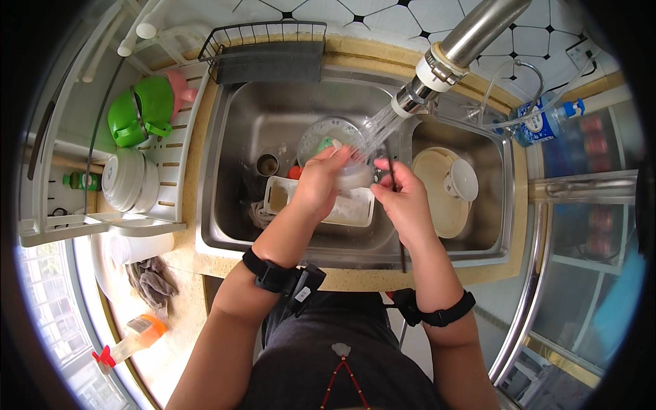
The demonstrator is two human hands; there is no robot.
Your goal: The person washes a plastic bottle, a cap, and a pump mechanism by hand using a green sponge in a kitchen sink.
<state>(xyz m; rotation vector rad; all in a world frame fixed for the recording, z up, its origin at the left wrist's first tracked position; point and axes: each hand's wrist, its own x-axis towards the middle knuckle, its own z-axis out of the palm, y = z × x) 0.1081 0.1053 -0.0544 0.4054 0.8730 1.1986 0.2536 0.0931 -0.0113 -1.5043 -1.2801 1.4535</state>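
Observation:
Over the left basin of the steel sink (236, 205), my left hand (320, 177) grips a whitish, see-through bowl-like vessel (354, 176) at its side. Water streams from the faucet (407, 100) onto it. Dark slim sticks, apparently chopsticks (402, 251), are pinched in my right hand (405, 197), pointing down toward the counter edge. Behind my left hand lies a patterned glass plate (313, 134) with something green on it. Below the hands is a white rectangular dish (353, 210), partly covered by my left hand. A small metal cup (267, 165) stands left of them.
In the right basin, a white bowl (463, 179) rests tilted on a cream oval tray (433, 205). A black wire rack (266, 59) sits at the sink's back edge. Left is a white dish rack (171, 174) with bowls; right, a blue-labelled pump bottle (538, 123).

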